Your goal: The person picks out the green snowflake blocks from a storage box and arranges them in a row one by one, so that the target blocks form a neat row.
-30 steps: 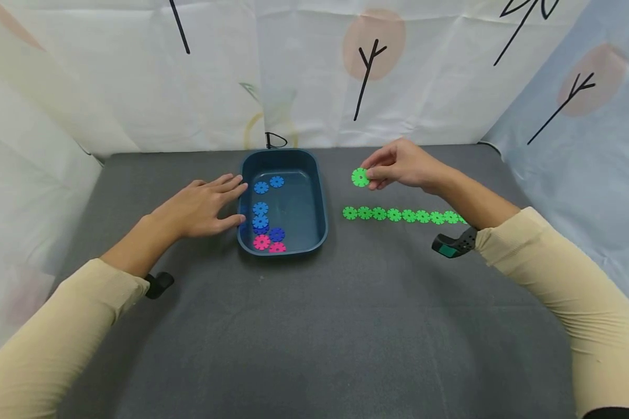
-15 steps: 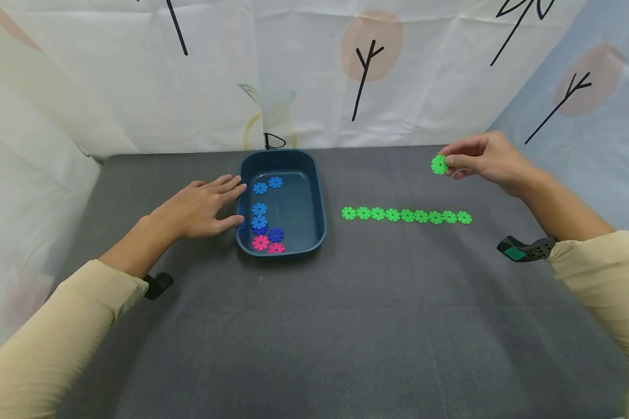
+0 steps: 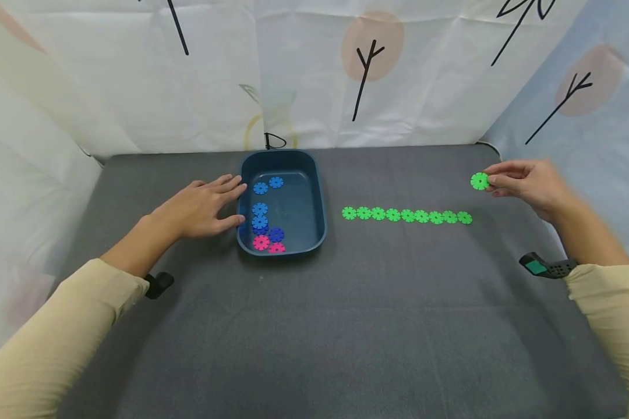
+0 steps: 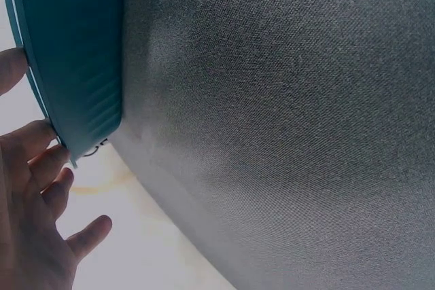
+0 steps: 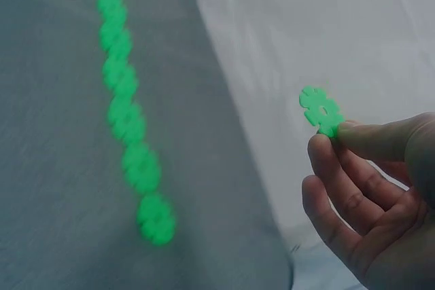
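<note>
A green snowflake disc (image 3: 479,181) is pinched between the thumb and fingers of my right hand (image 3: 529,185), raised above the table near its far right corner. In the right wrist view the disc (image 5: 319,108) shows its notched edge and centre hole. Below and left of that hand runs a straight row of several green snowflake discs (image 3: 407,215), lying flat. My left hand (image 3: 201,206) rests with spread fingers against the left rim of a dark blue tray (image 3: 318,192). The left wrist view shows those fingers (image 4: 41,161) touching the tray's outer rim.
Inside the tray, along its left side, lie light blue discs (image 3: 260,209), dark blue discs (image 3: 276,234) and pink discs (image 3: 261,242). A grey cloth (image 3: 314,337) covers the table. Patterned white fabric (image 3: 304,70) hangs behind it and at both sides.
My right hand has carried the green snowflake disc rightward across the row, then a little nearer and lower. The row's right end has come into view. My left hand has stayed at the tray.
</note>
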### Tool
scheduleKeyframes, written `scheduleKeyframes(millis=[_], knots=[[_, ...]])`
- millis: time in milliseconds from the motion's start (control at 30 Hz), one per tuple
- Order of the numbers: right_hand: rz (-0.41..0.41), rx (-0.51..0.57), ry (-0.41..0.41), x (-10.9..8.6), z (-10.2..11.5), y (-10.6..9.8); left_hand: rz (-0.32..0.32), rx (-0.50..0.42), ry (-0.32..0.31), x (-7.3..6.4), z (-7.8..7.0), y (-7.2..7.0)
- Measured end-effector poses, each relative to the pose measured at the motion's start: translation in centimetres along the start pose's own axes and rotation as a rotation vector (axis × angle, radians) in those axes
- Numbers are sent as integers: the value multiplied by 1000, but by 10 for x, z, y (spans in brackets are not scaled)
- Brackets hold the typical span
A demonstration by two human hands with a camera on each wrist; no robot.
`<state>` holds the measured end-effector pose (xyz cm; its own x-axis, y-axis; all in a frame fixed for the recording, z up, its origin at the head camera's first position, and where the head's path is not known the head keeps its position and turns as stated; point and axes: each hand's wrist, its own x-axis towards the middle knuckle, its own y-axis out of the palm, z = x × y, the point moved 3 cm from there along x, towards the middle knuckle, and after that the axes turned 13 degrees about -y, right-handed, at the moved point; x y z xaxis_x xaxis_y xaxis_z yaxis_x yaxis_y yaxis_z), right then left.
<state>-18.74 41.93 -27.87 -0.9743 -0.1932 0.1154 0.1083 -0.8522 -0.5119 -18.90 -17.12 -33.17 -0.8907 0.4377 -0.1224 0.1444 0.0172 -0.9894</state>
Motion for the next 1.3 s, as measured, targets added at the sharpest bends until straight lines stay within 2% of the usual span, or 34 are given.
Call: scheduleKeyframes(millis=[300, 500, 567, 700, 867, 1067, 1200, 1300], knots=[[-6, -42, 121, -23, -53, -1, 6, 6, -4, 2, 0, 0], [-24, 50, 149, -33, -76, 0, 1, 10, -2, 3, 0, -1], [-23, 77, 165, -34, -80, 0, 0, 12, -2, 3, 0, -2], [-28, 65, 185, -38, -86, 1, 2, 13, -2, 3, 0, -3], [-13, -30, 186, -40, -90, 2, 5, 12, -4, 3, -1, -3], [43, -159, 175, -39, -90, 4, 3, 10, -13, 2, 0, -2], [59, -192, 177, -38, -91, 6, 5, 10, -12, 2, 0, -2], [41, -174, 181, -37, -93, 6, 7, 11, -13, 2, 1, -1]])
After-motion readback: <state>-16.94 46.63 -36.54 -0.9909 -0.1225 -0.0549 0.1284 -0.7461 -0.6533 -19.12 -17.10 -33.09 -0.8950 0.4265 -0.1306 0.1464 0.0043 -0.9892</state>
